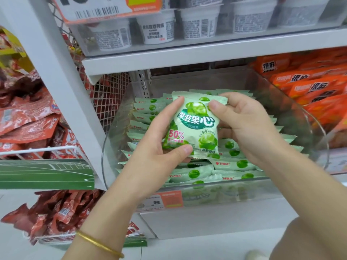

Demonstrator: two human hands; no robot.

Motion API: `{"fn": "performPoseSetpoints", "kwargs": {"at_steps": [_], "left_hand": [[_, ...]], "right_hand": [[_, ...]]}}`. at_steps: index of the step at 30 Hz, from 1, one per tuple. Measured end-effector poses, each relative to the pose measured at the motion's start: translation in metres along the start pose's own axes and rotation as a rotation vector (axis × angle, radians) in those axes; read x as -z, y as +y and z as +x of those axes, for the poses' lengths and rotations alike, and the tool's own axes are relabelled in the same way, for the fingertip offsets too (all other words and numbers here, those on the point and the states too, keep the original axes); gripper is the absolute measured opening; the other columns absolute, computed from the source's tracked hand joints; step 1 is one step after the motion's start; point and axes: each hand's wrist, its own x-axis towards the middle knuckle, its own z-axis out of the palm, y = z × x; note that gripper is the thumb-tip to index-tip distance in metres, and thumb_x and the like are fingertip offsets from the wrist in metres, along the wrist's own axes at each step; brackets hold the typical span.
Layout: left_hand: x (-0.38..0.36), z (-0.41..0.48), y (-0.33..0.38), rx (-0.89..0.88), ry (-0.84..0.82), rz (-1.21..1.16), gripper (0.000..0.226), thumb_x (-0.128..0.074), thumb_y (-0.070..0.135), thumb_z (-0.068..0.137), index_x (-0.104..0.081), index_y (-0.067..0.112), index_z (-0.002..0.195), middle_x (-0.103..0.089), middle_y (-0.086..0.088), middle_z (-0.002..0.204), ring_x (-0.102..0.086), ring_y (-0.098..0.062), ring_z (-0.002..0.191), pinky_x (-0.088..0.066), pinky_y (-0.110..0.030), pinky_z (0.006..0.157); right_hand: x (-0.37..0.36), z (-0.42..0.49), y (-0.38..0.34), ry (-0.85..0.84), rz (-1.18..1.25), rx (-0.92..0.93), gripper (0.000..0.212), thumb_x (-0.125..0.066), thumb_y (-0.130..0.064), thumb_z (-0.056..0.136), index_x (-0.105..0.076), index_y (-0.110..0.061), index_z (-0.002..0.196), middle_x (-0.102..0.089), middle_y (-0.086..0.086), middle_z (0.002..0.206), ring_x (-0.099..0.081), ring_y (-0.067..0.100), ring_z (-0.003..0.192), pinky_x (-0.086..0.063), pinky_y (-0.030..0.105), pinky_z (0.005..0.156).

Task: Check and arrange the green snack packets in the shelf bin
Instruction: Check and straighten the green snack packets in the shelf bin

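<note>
your left hand point(150, 147) and right hand point(242, 122) both pinch one green packet point(195, 126), held face-up above the clear bin point(293, 117); left thumb at its lower edge, right thumb at the top. print reads 果滋果心, "50%". more green packets point(189, 173) lie stacked in rows below. price tag point(159, 201) shows ".8". orange packs point(309, 87) sit right, white cups point(157, 29) above

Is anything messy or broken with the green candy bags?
Nothing looks broken. The packets in the bin lie in neat rows. Only one packet is out, held up by the left hand and right hand.
</note>
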Motion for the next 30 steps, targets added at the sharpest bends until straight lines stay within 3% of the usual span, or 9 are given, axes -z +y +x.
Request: {"fn": "performPoseSetpoints", "kwargs": {"at_steps": [4, 9, 12, 14, 16, 20, 23, 27, 30], "left_hand": [[0.001, 0.001, -0.001, -0.009, 0.004, -0.004, 0.076, -0.057, -0.011, 0.085, -0.038, 0.048, 0.127, -0.035, 0.040, 0.128, -0.040, 0.032, 0.102, -0.047, -0.005, 0.072], [0.005, 0.002, -0.004, -0.008, 0.010, 0.057, 0.079, -0.061, -0.008, 0.084, -0.038, 0.050, 0.133, -0.036, 0.041, 0.134, -0.033, 0.023, 0.122, -0.050, -0.017, 0.087], [0.006, 0.001, -0.004, -0.013, 0.019, 0.109, 0.079, -0.062, -0.006, 0.084, -0.035, 0.052, 0.131, -0.034, 0.045, 0.130, -0.027, 0.032, 0.116, -0.035, 0.002, 0.087], [0.007, 0.001, -0.004, -0.011, 0.013, 0.135, 0.079, -0.063, -0.003, 0.085, -0.034, 0.054, 0.132, -0.033, 0.047, 0.130, -0.026, 0.032, 0.117, -0.029, 0.004, 0.092], [0.006, 0.001, -0.004, -0.009, 0.009, 0.144, 0.079, -0.062, -0.003, 0.085, -0.034, 0.054, 0.131, -0.033, 0.048, 0.129, -0.026, 0.031, 0.118, -0.031, -0.001, 0.098], [0.004, 0.003, -0.003, -0.003, 0.015, 0.095, 0.077, -0.061, -0.007, 0.085, -0.038, 0.051, 0.130, -0.037, 0.045, 0.127, -0.034, 0.028, 0.115, -0.048, -0.012, 0.085], [0.002, 0.004, -0.007, -0.043, 0.056, 0.206, 0.074, -0.064, 0.001, 0.085, -0.039, 0.051, 0.132, -0.041, 0.033, 0.133, -0.035, 0.014, 0.126, -0.043, -0.032, 0.102], [0.000, 0.001, -0.009, -0.178, 0.316, 0.705, 0.050, -0.061, 0.031, 0.082, -0.051, 0.037, 0.131, -0.039, 0.010, 0.126, -0.032, 0.000, 0.114, -0.014, -0.002, 0.100], [-0.003, 0.000, -0.008, -0.176, 0.324, 0.776, 0.063, -0.052, 0.054, 0.079, -0.049, 0.026, 0.135, -0.035, 0.010, 0.124, -0.027, 0.000, 0.111, -0.012, -0.001, 0.098]], "right_hand": [[-0.001, 0.000, 0.000, 0.004, 0.014, -0.001, 0.005, -0.056, -0.017, 0.091, -0.061, -0.014, 0.091, -0.069, 0.008, 0.074, -0.062, 0.017, 0.057, -0.052, 0.028, 0.048], [-0.001, 0.001, -0.001, -0.014, 0.021, -0.017, 0.010, -0.053, -0.020, 0.093, -0.061, -0.014, 0.090, -0.069, 0.003, 0.073, -0.061, 0.016, 0.057, -0.051, 0.026, 0.048], [-0.001, 0.000, -0.001, -0.009, 0.040, -0.029, 0.015, -0.049, -0.019, 0.096, -0.060, -0.014, 0.086, -0.066, 0.000, 0.069, -0.058, 0.014, 0.055, -0.048, 0.025, 0.046], [-0.001, 0.000, -0.001, -0.005, 0.024, -0.018, 0.015, -0.049, -0.016, 0.096, -0.060, -0.013, 0.087, -0.065, 0.001, 0.068, -0.058, 0.014, 0.054, -0.047, 0.024, 0.045], [-0.001, -0.001, 0.000, 0.004, 0.001, -0.003, 0.013, -0.050, -0.015, 0.095, -0.060, -0.012, 0.088, -0.065, 0.002, 0.068, -0.059, 0.013, 0.053, -0.047, 0.023, 0.044], [-0.004, -0.002, 0.000, 0.048, -0.022, 0.023, 0.012, -0.052, -0.012, 0.094, -0.060, -0.012, 0.085, -0.066, 0.005, 0.067, -0.060, 0.013, 0.050, -0.048, 0.023, 0.043], [-0.005, -0.002, 0.001, 0.081, -0.014, 0.016, 0.009, -0.053, -0.012, 0.094, -0.060, -0.011, 0.088, -0.068, 0.006, 0.068, -0.063, 0.015, 0.053, -0.050, 0.024, 0.044], [-0.003, -0.002, -0.001, 0.090, 0.080, -0.026, 0.009, -0.051, -0.012, 0.095, -0.056, -0.007, 0.090, -0.069, 0.008, 0.075, -0.066, 0.018, 0.059, -0.053, 0.027, 0.049], [-0.005, -0.004, -0.004, 0.020, 0.159, -0.068, 0.008, -0.050, -0.013, 0.094, -0.054, -0.005, 0.092, -0.068, 0.013, 0.084, -0.068, 0.022, 0.064, -0.055, 0.031, 0.054]]}}
